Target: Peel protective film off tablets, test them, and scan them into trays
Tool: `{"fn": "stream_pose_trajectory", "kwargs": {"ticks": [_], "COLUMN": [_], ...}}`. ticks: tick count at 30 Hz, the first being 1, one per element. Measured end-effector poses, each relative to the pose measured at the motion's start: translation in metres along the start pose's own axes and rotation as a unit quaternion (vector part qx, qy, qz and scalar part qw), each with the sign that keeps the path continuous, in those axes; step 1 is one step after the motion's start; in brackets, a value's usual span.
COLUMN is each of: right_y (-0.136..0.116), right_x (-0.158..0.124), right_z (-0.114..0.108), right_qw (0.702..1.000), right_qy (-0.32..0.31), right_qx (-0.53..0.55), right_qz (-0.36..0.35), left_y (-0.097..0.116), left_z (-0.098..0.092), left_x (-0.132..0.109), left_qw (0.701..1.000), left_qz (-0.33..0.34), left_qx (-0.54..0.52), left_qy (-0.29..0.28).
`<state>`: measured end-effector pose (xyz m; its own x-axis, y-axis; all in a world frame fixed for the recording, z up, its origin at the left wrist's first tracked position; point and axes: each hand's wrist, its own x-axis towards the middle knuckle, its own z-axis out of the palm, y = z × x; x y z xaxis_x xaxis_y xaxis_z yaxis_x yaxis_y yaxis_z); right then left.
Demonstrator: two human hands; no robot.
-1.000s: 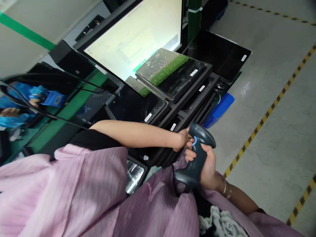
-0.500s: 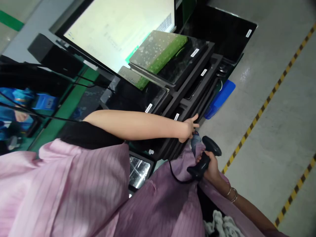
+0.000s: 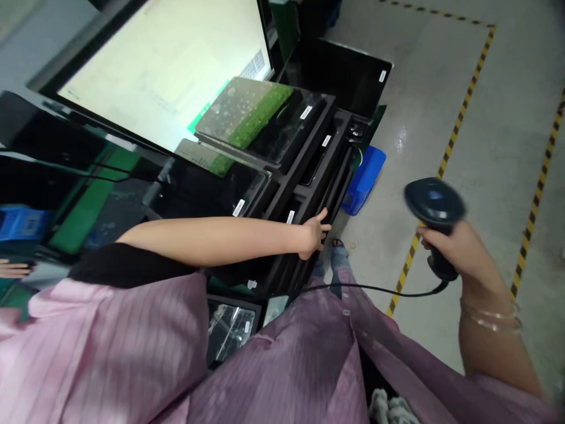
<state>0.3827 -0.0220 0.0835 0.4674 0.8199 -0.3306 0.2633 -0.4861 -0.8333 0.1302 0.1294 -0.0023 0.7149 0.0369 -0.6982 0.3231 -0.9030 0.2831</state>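
My right hand (image 3: 459, 247) is wrapped round the handle of a dark corded barcode scanner (image 3: 435, 203), held up over the floor at the right. Its black cable runs left across my clothing. My left hand (image 3: 315, 234) rests at the edge of a stack of black trays (image 3: 304, 191), its visible fingers spread and nothing seen in it. Flat black panels with white labels lie in and on the trays; the top panel (image 3: 260, 118) reflects light and green. Behind them stands a lit monitor (image 3: 163, 70).
A blue bin (image 3: 364, 179) sits beyond the stack. Another black panel (image 3: 338, 76) lies at the back. Near my body is a shiny panel (image 3: 229, 330). Yellow-black tape (image 3: 468, 94) marks the floor. Another person's hand (image 3: 13, 269) shows at the far left.
My right hand has lifted the scanner away from my lap to the right, stretching its cable. My left hand stays at the tray edge. The view has shifted.
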Motion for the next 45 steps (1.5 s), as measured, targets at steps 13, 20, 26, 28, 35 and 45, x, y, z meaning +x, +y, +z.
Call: {"fn": "stream_pose_trajectory", "kwargs": {"ticks": [13,20,26,28,35,45], "right_y": [-0.016,-0.011,-0.002,0.001,-0.002,0.008], "right_x": [0.182,0.196,0.201,0.202,0.205,0.2], "right_z": [0.067,0.064,0.065,0.066,0.066,0.061], "right_qw": [0.911,0.894,0.893,0.895,0.899,0.94], "right_qy": [-0.291,-0.338,-0.345,-0.341,-0.324,-0.273], "right_qx": [-0.252,-0.249,-0.239,-0.235,-0.229,-0.15], "right_qz": [-0.15,-0.153,-0.161,-0.166,-0.183,-0.138], "left_y": [-0.004,0.005,0.004,0.003,0.0,0.006], "left_z": [0.01,0.021,0.023,0.023,0.02,0.027], "left_x": [-0.01,-0.007,-0.008,-0.008,-0.008,0.004], "left_qw": [0.984,0.971,0.964,0.964,0.969,0.945], "left_qz": [-0.022,-0.024,-0.03,-0.029,-0.017,-0.181], "left_qx": [-0.16,-0.217,-0.246,-0.247,-0.225,-0.239], "left_qy": [0.069,0.093,0.098,0.098,0.096,0.135]}}
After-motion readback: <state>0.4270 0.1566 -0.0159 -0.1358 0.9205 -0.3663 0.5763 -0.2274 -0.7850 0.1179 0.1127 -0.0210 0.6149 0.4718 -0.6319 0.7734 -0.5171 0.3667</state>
